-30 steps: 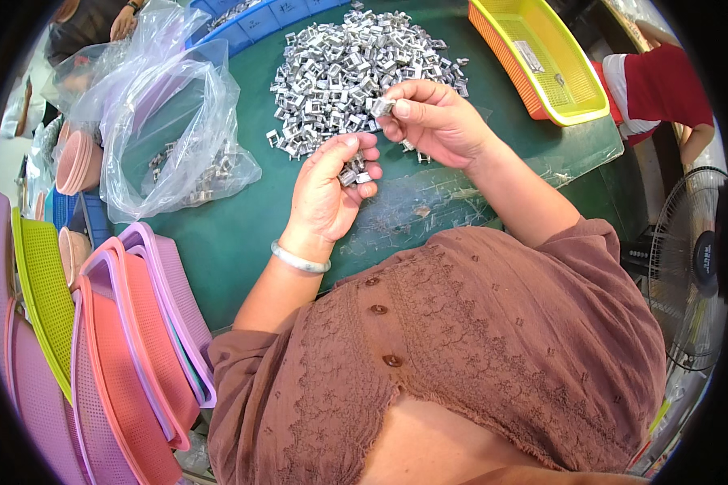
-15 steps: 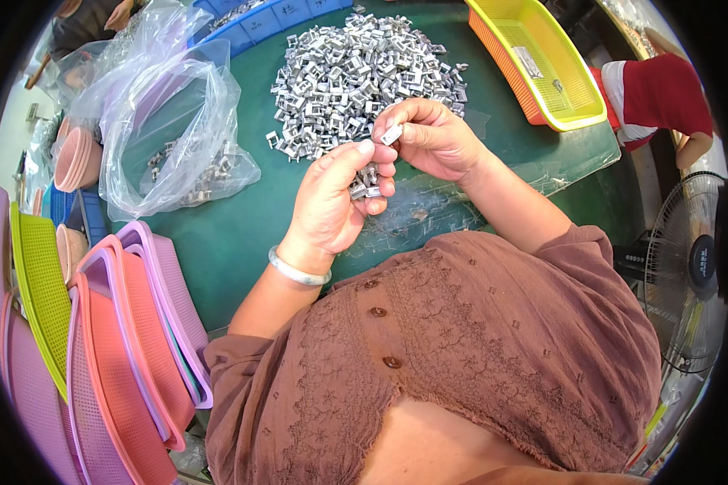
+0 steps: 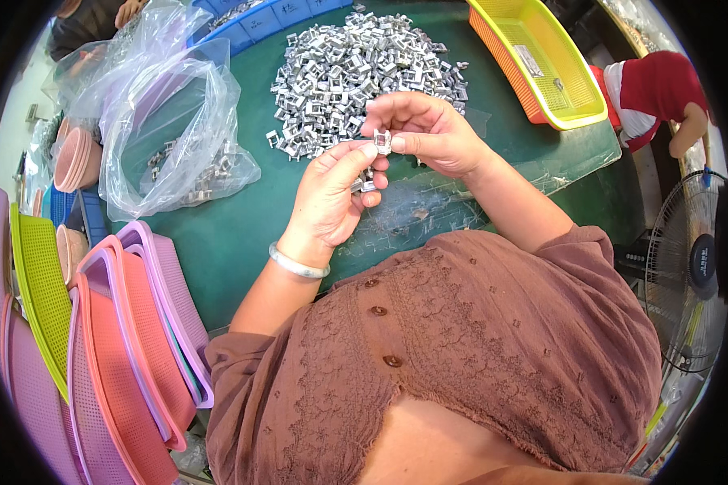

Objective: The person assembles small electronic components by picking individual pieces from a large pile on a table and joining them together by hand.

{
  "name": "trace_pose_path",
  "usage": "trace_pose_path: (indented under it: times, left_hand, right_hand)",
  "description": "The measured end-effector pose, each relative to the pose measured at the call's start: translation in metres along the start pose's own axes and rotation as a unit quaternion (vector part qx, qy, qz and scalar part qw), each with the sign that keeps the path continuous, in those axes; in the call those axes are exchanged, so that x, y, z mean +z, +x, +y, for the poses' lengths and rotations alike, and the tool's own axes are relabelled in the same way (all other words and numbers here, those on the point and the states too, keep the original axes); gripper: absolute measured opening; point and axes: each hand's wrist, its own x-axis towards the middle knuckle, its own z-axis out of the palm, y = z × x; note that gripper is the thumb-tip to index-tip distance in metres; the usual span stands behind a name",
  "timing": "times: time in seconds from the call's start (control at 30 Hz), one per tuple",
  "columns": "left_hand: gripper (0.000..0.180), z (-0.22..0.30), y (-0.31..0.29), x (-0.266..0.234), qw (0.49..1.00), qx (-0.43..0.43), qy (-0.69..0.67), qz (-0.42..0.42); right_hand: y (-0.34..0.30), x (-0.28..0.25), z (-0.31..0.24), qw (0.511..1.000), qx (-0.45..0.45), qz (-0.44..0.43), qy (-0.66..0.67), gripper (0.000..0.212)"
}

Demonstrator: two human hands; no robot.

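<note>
A small silvery metal bracket [image 3: 382, 142], with an open frame shape, is held between the fingertips of both hands. My right hand [image 3: 445, 141] has its thumb against the bracket's right side, fingers curled above. At the bracket's left edge is the thumb of my left hand [image 3: 332, 186]. That hand's curled fingers also hold a few more metal brackets [image 3: 363, 183], partly hidden by the fingers. Just beyond my hands, a large heap of similar metal brackets [image 3: 356, 69] lies on the green table [image 3: 243, 271].
A clear plastic bag [image 3: 210, 133] with metal pieces lies at left, near stacked coloured baskets [image 3: 141, 323]. A blue divided bin [image 3: 275, 20] sits at the back. At right are a yellow basket [image 3: 542, 61], a fan [image 3: 687, 267] and another person's red sleeve [image 3: 663, 85].
The bracket at my fingertips has turned from a solid face to its open frame and moved slightly lower left. My right fingers have shifted around it. The other person's arm at right has moved.
</note>
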Motion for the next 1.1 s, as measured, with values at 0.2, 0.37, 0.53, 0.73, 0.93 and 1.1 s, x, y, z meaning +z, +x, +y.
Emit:
trace_pose_path:
  times: [0.2,0.37,0.53,0.73,0.93,1.1]
  left_hand:
    - [0.014,-0.003,0.003,-0.004,0.999,0.039,0.017,0.022]
    - [0.013,-0.004,0.004,-0.007,0.999,0.033,0.020,0.020]
    - [0.013,-0.005,0.006,-0.009,0.999,0.035,0.022,0.026]
    - [0.013,-0.005,0.006,-0.008,0.998,0.031,0.029,0.035]
    - [0.015,-0.008,0.005,-0.009,0.998,0.007,0.034,0.044]
    - [0.020,0.018,-0.005,-0.014,0.993,0.085,0.042,0.070]
  right_hand:
    - [-0.001,-0.006,-0.005,0.998,0.014,0.035,-0.059,0.037]
    - [-0.004,-0.008,-0.007,0.991,0.006,0.031,-0.132,0.032]
    - [-0.004,-0.003,-0.011,0.939,-0.052,-0.025,-0.338,0.026]
    - [-0.002,0.002,-0.012,0.914,-0.078,-0.016,-0.398,0.023]
    - [-0.004,-0.003,-0.007,0.904,-0.089,-0.022,-0.418,0.018]
    - [-0.013,-0.001,-0.011,0.970,0.092,0.142,-0.173,0.010]
